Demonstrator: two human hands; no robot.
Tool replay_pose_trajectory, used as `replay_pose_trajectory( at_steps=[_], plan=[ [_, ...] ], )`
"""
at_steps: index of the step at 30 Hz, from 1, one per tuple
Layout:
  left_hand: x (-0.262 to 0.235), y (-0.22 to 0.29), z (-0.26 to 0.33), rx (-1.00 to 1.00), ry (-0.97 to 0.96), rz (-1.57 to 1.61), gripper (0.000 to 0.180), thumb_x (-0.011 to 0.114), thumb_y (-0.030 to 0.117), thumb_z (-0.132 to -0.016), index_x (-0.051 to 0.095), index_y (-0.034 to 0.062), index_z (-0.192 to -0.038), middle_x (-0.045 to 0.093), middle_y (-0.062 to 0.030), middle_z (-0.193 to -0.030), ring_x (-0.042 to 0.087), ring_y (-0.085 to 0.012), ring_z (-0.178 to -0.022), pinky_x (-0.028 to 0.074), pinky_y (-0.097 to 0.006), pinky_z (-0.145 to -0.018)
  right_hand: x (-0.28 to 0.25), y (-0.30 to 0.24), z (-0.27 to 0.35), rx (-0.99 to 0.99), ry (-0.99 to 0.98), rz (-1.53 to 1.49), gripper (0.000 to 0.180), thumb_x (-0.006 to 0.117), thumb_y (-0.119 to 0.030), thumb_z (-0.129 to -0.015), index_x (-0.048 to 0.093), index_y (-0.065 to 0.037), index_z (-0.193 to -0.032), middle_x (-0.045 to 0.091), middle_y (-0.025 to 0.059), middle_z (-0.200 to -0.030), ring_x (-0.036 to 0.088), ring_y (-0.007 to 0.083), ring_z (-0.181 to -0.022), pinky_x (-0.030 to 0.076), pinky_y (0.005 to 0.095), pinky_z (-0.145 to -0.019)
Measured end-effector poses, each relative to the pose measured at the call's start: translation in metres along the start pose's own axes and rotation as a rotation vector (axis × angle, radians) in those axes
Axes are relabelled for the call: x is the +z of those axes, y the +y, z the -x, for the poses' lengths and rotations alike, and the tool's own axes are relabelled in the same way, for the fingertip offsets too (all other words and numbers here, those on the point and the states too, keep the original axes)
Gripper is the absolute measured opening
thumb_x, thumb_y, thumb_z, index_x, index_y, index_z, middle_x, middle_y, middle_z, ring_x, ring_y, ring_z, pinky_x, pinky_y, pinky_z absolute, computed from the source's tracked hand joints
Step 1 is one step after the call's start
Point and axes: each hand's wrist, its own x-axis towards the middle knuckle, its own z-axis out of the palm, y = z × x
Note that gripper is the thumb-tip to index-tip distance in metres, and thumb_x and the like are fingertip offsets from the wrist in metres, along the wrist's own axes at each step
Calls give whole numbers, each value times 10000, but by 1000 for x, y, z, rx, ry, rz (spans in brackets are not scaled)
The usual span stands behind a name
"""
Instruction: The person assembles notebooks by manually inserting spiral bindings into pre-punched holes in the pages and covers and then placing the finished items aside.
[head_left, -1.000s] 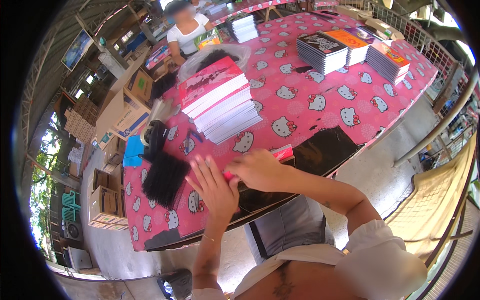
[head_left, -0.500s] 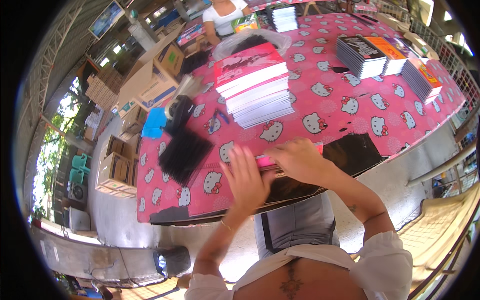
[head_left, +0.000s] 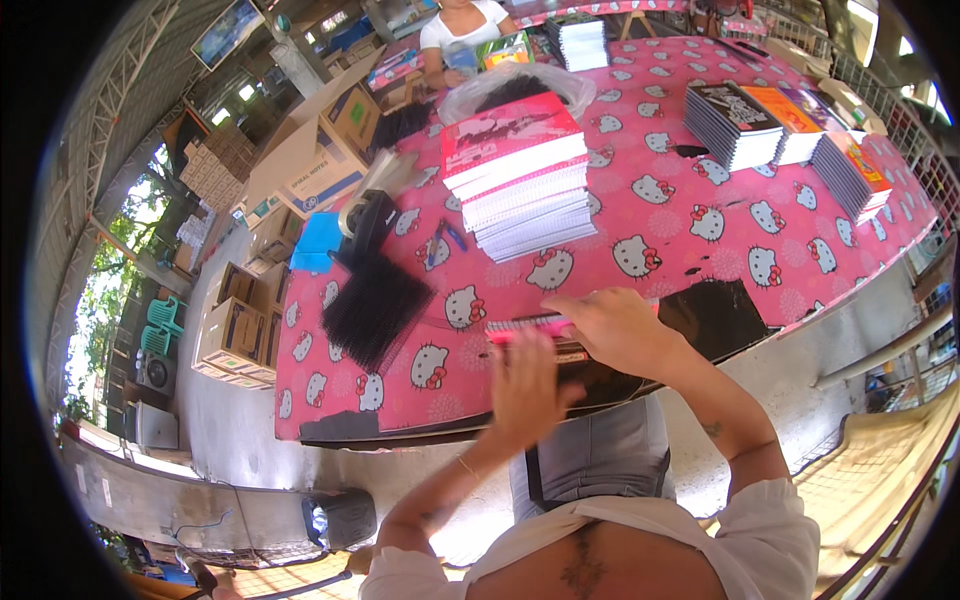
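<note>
A pink-covered spiral notebook (head_left: 508,331) sits at the table's near edge, its spine edge turned away from me and much of it hidden by my hands. My right hand (head_left: 622,335) is closed over it from the right. At its left end my left hand (head_left: 530,390) has its fingers stretched out, slightly blurred; whether it touches the cover I cannot tell. Farther off stands a tall stack of pink notebooks (head_left: 520,190). Left of my hands lies a bundle of black spiral binding coils (head_left: 375,310), with one thin coil trailing toward the notebook.
Behind the coils are a black tape dispenser (head_left: 370,225), a small blue-handled tool (head_left: 447,243) and a blue piece (head_left: 317,241). More notebook stacks (head_left: 735,125) stand at the right. A plastic bag (head_left: 575,88) with black coils lies behind the pink stack. Another person (head_left: 462,30) sits across the table.
My left hand has moved right and nearer to me, uncovering the notebook's left end. The right hand stays on the notebook, shifted slightly. The view has moved a little.
</note>
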Motion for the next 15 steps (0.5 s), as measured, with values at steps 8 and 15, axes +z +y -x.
replay_pose_trajectory(
  at_steps=[8, 15],
  plan=[
    [-20, 15, 10, -82, 33, -6, 869, 529, 590, -956, 397, -81, -1491, 378, -317, -1552, 335, -455, -1474, 182, -663, -1184, -42, 26, 36, 47, 210, -49, 707, 850, -153, -771, 497, -55, -1376, 725, 173, -991, 720, 348, -902, 508, 426, -954],
    [-72, -36, -86, 164, 2, 185, 309, 692, 260, -930, 653, 39, -1143, 664, -130, -1190, 629, -300, -1088, 307, -561, -1129, 42, 46, 56, 434, 235, -1108, 238, 821, -49, -856, 746, -2, -1077, 728, 32, -995, 641, 60, -918, 533, 242, -792]
  ],
)
